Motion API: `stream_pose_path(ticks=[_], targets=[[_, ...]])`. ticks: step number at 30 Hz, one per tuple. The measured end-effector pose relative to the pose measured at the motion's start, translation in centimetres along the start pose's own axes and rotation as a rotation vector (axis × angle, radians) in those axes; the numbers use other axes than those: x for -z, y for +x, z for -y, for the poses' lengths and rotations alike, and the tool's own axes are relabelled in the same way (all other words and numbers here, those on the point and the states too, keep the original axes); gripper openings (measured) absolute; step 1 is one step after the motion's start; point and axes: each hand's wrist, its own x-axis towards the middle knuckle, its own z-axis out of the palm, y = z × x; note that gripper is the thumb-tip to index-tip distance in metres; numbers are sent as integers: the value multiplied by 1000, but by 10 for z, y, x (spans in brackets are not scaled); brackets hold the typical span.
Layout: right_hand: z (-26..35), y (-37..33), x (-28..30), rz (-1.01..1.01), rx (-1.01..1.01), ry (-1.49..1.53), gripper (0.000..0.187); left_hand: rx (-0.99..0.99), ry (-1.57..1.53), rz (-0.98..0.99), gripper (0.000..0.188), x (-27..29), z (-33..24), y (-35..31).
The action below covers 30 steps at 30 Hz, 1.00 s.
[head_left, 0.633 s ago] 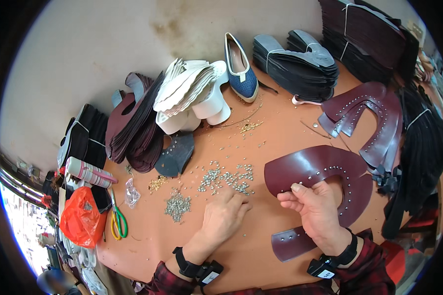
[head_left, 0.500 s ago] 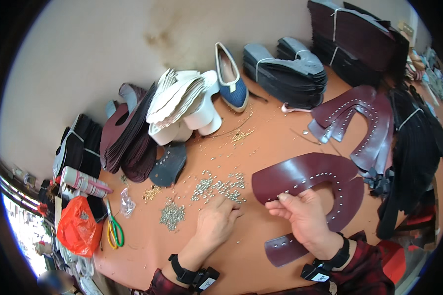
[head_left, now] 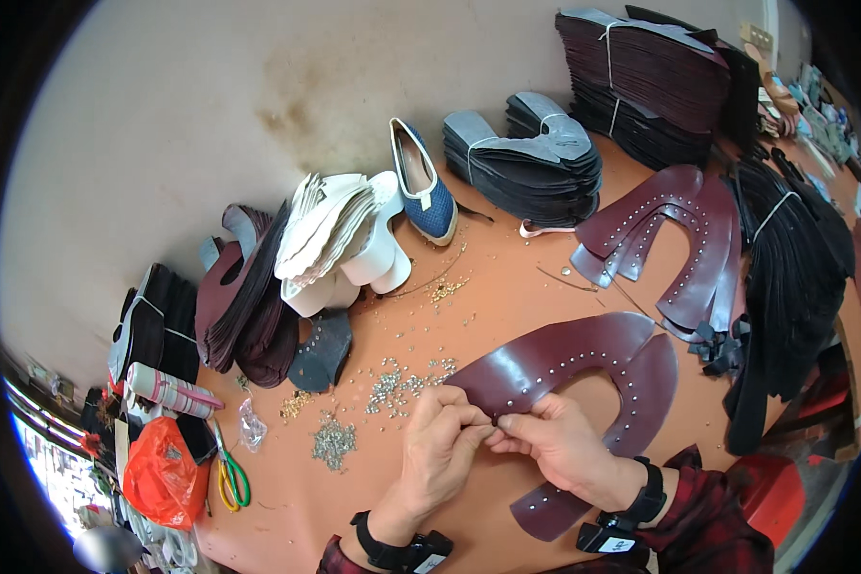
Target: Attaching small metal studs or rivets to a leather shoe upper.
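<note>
fingertips [head_left: 478, 421] hide leather piece [head_left: 584, 368] edge, studs [head_left: 402, 383] tiny

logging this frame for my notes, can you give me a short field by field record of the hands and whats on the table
left hand: left hand pinches the edge of the maroon leather piece
right hand: right hand pinches the same edge, fingertips meeting the left's
leather piece: U-shaped, flat on the orange table, studs along it
near left hand: loose metal studs
far side: blue shoe, white pieces, dark bundles
left edge: green-handled scissors, red bag
</note>
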Motion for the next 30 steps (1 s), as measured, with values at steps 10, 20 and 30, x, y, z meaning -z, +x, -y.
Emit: stream_pose_path(ticks=[10,20,30], targets=[[0,-8,-5,3,58,-164,14,-5,-117,2,10,-5,3,-3],[-7,-10,-9,-1,203,-215,14,25,-257,12,10,-3,3,-3],[-14,-7,-2,-39,339,-444,13,211,-594,26,5,-7,11,-5]])
